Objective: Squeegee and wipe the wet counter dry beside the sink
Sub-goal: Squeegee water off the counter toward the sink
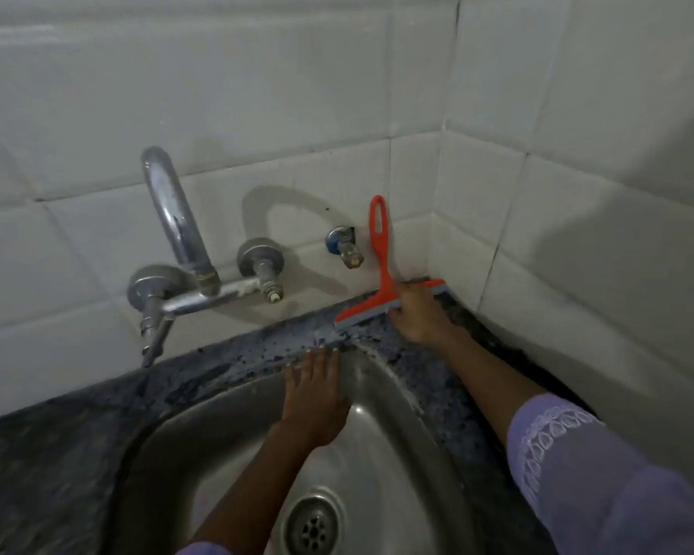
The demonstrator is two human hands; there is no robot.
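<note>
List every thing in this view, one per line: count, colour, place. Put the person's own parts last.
squeegee: one, orange with a grey blade, blade on the counter in the back right corner, handle pointing up the wall
counter: one, dark speckled, wet, around the sink
sink: one, steel, in the foreground
drain: one, metal, in the sink's bottom
faucet: one, chrome, on the wall, back left
small valve: one, metal with blue, on the wall beside the squeegee handle
wall tiles: many, white, behind and to the right
left hand: one, flat on the sink's back rim
right hand: one, grips the squeegee's head
sleeve: lilac, right forearm
</note>
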